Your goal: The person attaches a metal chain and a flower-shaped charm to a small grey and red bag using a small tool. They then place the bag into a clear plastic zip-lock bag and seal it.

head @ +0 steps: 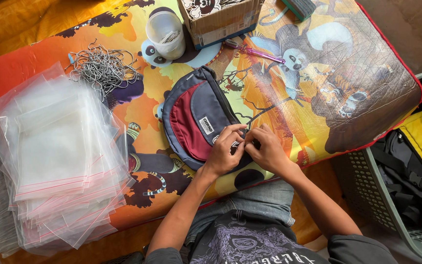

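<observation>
Bright, even daylight across the whole view. Glossy mat (318, 73) shows pale sheen and fine crease highlights at upper right. Clear bags (59, 156) catch soft white glare at left. Shadows short and soft: a dim one under the hands (247, 149), another beside the cup (166, 34). Crate (411, 195) at right sits darker. Focus sharp at centre; slight wide-angle bending and softening toward the edges. No motion blur.

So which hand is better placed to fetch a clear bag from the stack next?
Likely the left hand: the stack of clear zip bags lies on its side. The right hand would have to cross over the pouch.
</observation>
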